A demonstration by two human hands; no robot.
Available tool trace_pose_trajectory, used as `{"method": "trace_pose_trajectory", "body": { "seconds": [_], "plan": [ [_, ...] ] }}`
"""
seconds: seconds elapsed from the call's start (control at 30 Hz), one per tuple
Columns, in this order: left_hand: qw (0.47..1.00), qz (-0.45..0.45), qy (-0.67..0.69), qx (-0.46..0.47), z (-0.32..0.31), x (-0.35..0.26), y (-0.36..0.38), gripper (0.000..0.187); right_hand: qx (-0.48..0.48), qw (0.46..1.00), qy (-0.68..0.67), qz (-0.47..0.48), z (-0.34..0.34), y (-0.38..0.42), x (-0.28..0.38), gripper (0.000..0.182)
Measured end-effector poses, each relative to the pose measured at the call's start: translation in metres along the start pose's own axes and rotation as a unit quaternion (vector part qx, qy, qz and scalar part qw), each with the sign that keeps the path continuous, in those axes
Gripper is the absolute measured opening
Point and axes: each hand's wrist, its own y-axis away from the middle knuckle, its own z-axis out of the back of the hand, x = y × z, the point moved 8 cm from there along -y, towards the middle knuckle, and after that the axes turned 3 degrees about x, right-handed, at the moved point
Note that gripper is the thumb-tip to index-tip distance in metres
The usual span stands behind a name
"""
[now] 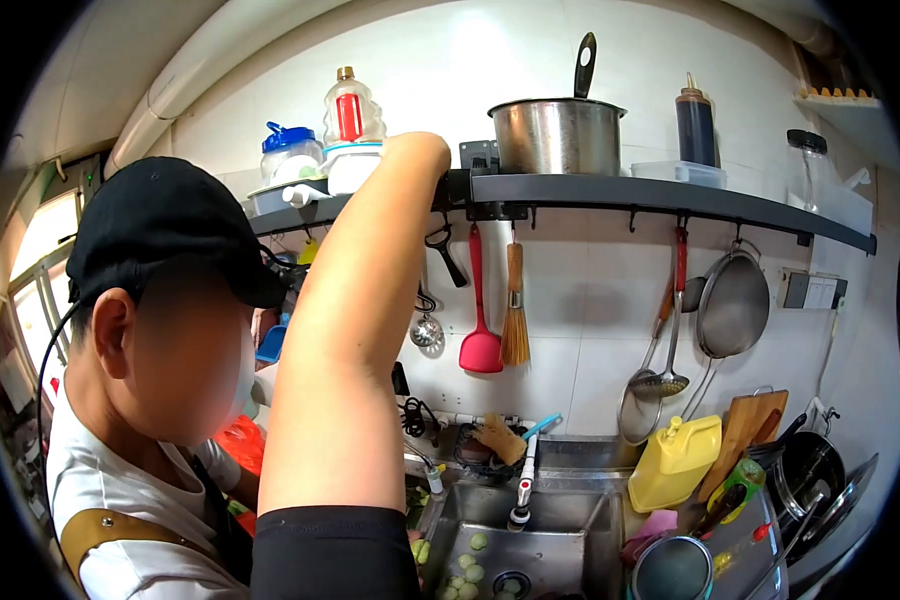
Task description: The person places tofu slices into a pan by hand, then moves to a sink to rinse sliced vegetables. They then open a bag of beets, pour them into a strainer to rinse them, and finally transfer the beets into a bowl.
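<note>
A raised bare arm with a black sleeve, seemingly my left, crosses the middle of the view up to the wall shelf. My left hand (422,152) is bent over at the shelf edge, its fingers hidden from me. Close by it are a white container (354,168) with a blue rim, a clear bottle (350,108) with a red label, and a steel pot (558,137) with a black handle. Below the shelf, a red spatula (482,345) and a bristle brush (514,335) hang from hooks. My right hand is out of view.
A person in a black cap (160,225) stands close at the left. The dark shelf (660,197) spans the wall. Below is a steel sink (560,550) with round green vegetable pieces (467,575). A yellow jug (675,462) and a cutting board (745,435) stand at the right.
</note>
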Motion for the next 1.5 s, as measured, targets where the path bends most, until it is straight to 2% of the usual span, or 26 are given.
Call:
{"method": "trace_pose_trajectory", "body": {
  "seconds": [0.1, 0.23, 0.43, 0.63, 1.03, 1.1, 1.2, 1.3, 1.33, 1.4, 1.47, 1.5],
  "plan": [
    [0.999, 0.008, -0.013, 0.046, -0.010, 0.011, 0.005, 0.034, 0.003, 1.000, -0.005, 0.000, -0.001, 0.002, -0.002, 0.017],
    [0.997, -0.015, -0.061, 0.036, -0.009, 0.011, 0.003, 0.035, 0.007, 1.000, -0.009, 0.002, 0.000, 0.003, -0.003, 0.017],
    [0.985, -0.005, 0.136, -0.108, 0.012, 0.011, 0.036, 0.037, 0.007, 1.000, -0.013, 0.004, 0.000, 0.003, -0.005, 0.016],
    [0.991, -0.063, 0.099, -0.064, -0.007, 0.014, -0.003, 0.035, 0.004, 1.000, -0.018, 0.002, 0.002, 0.003, -0.008, 0.015],
    [0.986, -0.163, -0.013, 0.024, -0.033, 0.018, -0.032, 0.030, 0.010, 1.000, -0.021, -0.002, -0.001, 0.003, -0.009, 0.014],
    [0.987, -0.162, 0.008, 0.010, -0.032, 0.018, -0.033, 0.030, 0.010, 1.000, -0.020, -0.001, -0.002, 0.003, -0.010, 0.013],
    [0.989, -0.112, 0.082, -0.054, -0.023, 0.024, -0.031, 0.028, 0.012, 1.000, -0.019, -0.001, -0.002, 0.003, -0.009, 0.013],
    [0.980, -0.138, 0.132, -0.052, -0.008, 0.019, -0.003, 0.027, 0.016, 1.000, -0.020, -0.001, -0.002, 0.001, -0.009, 0.013],
    [0.975, -0.110, 0.193, -0.025, -0.002, 0.020, 0.014, 0.025, 0.018, 1.000, -0.021, -0.001, -0.002, 0.000, -0.009, 0.013],
    [0.905, -0.120, 0.407, -0.037, 0.006, 0.026, 0.016, 0.023, 0.021, 1.000, -0.022, -0.002, -0.003, 0.002, -0.010, 0.012],
    [0.904, -0.122, 0.390, -0.125, 0.026, 0.032, 0.019, 0.025, 0.027, 0.999, -0.023, -0.005, -0.006, 0.006, -0.012, 0.012],
    [0.894, -0.120, 0.375, -0.215, 0.036, 0.040, 0.016, 0.024, 0.028, 0.999, -0.025, -0.005, -0.008, 0.007, -0.013, 0.012]
  ]
}}
